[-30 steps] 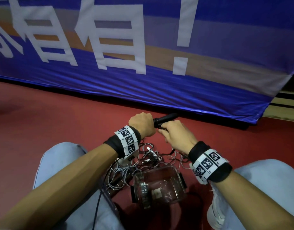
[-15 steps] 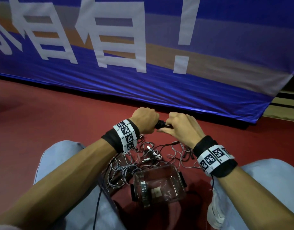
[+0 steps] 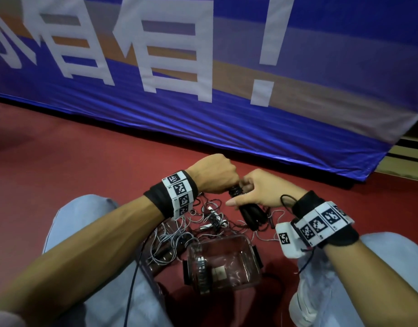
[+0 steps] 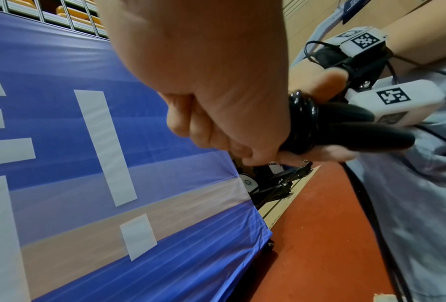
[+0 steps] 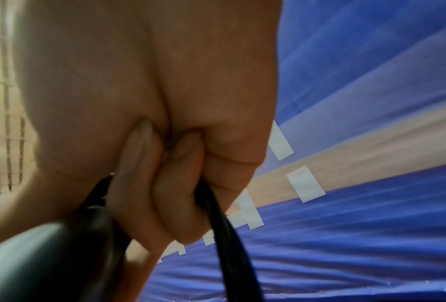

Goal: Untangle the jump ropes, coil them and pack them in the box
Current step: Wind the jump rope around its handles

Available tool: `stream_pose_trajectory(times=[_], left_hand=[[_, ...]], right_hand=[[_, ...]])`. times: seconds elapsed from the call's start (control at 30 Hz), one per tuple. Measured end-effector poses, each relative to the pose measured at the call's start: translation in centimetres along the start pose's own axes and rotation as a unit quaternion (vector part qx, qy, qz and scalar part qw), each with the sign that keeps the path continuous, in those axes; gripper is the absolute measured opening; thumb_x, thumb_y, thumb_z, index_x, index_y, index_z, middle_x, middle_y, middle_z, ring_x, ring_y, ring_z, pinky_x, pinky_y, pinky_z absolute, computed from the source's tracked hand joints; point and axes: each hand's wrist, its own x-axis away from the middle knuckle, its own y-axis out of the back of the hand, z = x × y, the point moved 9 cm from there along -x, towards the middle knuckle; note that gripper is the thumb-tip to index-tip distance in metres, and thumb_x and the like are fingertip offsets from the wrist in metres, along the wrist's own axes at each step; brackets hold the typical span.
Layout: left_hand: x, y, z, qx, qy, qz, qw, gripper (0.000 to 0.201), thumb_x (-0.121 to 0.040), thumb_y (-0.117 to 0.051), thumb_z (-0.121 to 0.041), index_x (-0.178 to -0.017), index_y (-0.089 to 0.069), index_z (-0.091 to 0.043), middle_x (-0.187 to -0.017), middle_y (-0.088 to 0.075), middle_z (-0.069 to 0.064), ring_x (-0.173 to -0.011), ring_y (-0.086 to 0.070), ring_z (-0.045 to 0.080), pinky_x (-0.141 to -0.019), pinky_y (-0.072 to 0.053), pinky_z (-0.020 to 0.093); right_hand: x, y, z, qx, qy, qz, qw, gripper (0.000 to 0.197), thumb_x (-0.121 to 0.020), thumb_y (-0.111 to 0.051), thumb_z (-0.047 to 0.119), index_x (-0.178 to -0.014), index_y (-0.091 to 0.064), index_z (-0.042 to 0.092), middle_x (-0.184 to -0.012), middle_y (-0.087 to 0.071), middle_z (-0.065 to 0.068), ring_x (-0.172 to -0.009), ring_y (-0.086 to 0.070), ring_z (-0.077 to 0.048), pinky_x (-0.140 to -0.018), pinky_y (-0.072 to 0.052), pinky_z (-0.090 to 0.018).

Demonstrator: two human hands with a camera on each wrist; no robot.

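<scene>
Since a second ago the black handles (image 3: 250, 214) have swung from pointing out toward 1 o'clock, level between my fists, to hanging down toward 5 o'clock under my right hand (image 3: 255, 190), and my wrists have drawn closer together over the floor (image 3: 85, 166). I read that as one rope gathered at its handle end and being wound, so coiling looks under way while packing has not begun. My left hand (image 3: 215, 173) is a tight fist, knuckles up, fingers curled round the ringed collar of a handle; the left wrist view shows the glossy black rings (image 4: 303, 120) jammed against the heel of the palm. My right hand sits at 3 o'clock of the left, touching it, with two fingers folded down over a black cord (image 5: 227, 235) and the thumb laid along the handles. Below both hands, toward 6 o'clock, the tangle of thin ropes (image 3: 184, 234) lies loose on the floor. The clear box (image 3: 226, 263) sits just nearer me, between my knees; I cannot tell what is in it.
</scene>
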Motion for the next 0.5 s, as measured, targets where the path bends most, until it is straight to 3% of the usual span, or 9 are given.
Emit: stream_pose_trajectory(times=[0.07, 0.1, 0.17, 0.23, 0.33, 0.4, 0.47, 0.5], left_hand=[[0.0, 0.4, 0.2, -0.003, -0.011, -0.040, 0.999, 0.024, -0.097, -0.051, -0.025, -0.080, -0.067, -0.019, -0.081, -0.073, 0.001, -0.073, -0.071, 0.026, -0.056, -0.036, 0.030], [0.1, 0.5, 0.3, -0.004, -0.018, -0.065, 0.998, 0.024, -0.095, -0.053, -0.026, -0.078, -0.068, -0.020, -0.075, -0.071, 0.000, -0.067, -0.070, 0.025, -0.054, -0.034, 0.028], [0.3, 0.8, 0.4, 0.007, -0.030, -0.124, 0.992, 0.032, -0.095, -0.045, -0.029, -0.074, -0.068, -0.020, -0.066, -0.067, -0.002, -0.057, -0.067, 0.024, -0.050, -0.030, 0.027], [0.5, 1.3, 0.4, 0.025, -0.041, -0.187, 0.981, 0.045, -0.096, -0.030, -0.031, -0.073, -0.068, -0.019, -0.062, -0.064, -0.002, -0.051, -0.063, 0.024, -0.047, -0.029, 0.026], [1.1, 2.6, 0.2, 0.056, -0.051, -0.252, 0.965, 0.042, -0.097, -0.034, -0.027, -0.073, -0.066, -0.014, -0.058, -0.061, -0.001, -0.043, -0.059, 0.025, -0.041, -0.034, 0.024], [1.5, 3.0, -0.2, 0.066, -0.066, -0.276, 0.957, 0.034, -0.097, -0.040, -0.023, -0.076, -0.064, -0.012, -0.057, -0.058, 0.001, -0.042, -0.056, 0.024, -0.040, -0.035, 0.024], [1.8, 3.1, -0.5, 0.063, -0.081, -0.292, 0.951, 0.026, -0.098, -0.045, -0.020, -0.079, -0.062, -0.011, -0.058, -0.056, 0.001, -0.044, -0.056, 0.023, -0.040, -0.039, 0.025], [2.0, 3.1, -0.7, 0.056, -0.085, -0.296, 0.950, 0.021, -0.098, -0.050, -0.019, -0.081, -0.061, -0.012, -0.059, -0.055, 0.001, -0.045, -0.056, 0.023, -0.041, -0.040, 0.026]], right_hand=[[0.1, 0.0, -0.1, -0.038, -0.004, 0.022, 0.999, 0.073, -0.059, -0.085, 0.074, -0.073, -0.060, 0.006, -0.064, -0.066, -0.009, -0.062, -0.037, -0.020, -0.059, -0.025, -0.038], [0.2, 0.1, 0.0, -0.052, 0.000, 0.031, 0.998, 0.072, -0.063, -0.086, 0.070, -0.075, -0.063, 0.003, -0.064, -0.069, -0.006, -0.060, -0.037, -0.020, -0.058, -0.023, -0.037], [0.5, 0.4, 0.3, -0.077, 0.006, 0.049, 0.996, 0.056, -0.070, -0.086, 0.061, -0.067, -0.065, 0.010, -0.059, -0.056, -0.006, -0.055, -0.028, -0.019, -0.055, -0.016, -0.034], [0.7, 0.7, 0.4, -0.089, 0.009, 0.057, 0.994, 0.052, -0.069, -0.086, 0.065, -0.061, -0.064, 0.019, -0.068, -0.054, -0.016, -0.054, -0.023, -0.018, -0.051, -0.015, -0.032], [0.9, 0.7, 0.0, -0.115, 0.004, 0.076, 0.990, 0.061, -0.065, -0.085, 0.069, -0.071, -0.070, 0.010, -0.067, -0.051, -0.029, -0.050, -0.024, -0.013, -0.048, -0.017, -0.029], [1.3, 0.2, 0.1, -0.132, 0.010, 0.110, 0.985, 0.066, -0.066, -0.086, 0.065, -0.074, -0.069, 0.002, -0.060, -0.043, -0.018, -0.045, -0.027, -0.012, -0.044, -0.020, -0.024], [1.4, 0.0, -0.1, -0.156, 0.014, 0.135, 0.978, 0.087, -0.069, -0.086, 0.060, -0.084, -0.055, -0.020, -0.051, -0.037, -0.006, -0.042, -0.029, -0.010, -0.042, -0.023, -0.020], [1.5, -0.1, -0.2, -0.168, 0.014, 0.147, 0.975, 0.088, -0.072, -0.085, 0.056, -0.083, -0.050, -0.024, -0.048, -0.036, -0.001, -0.041, -0.028, -0.009, -0.042, -0.022, -0.019]])
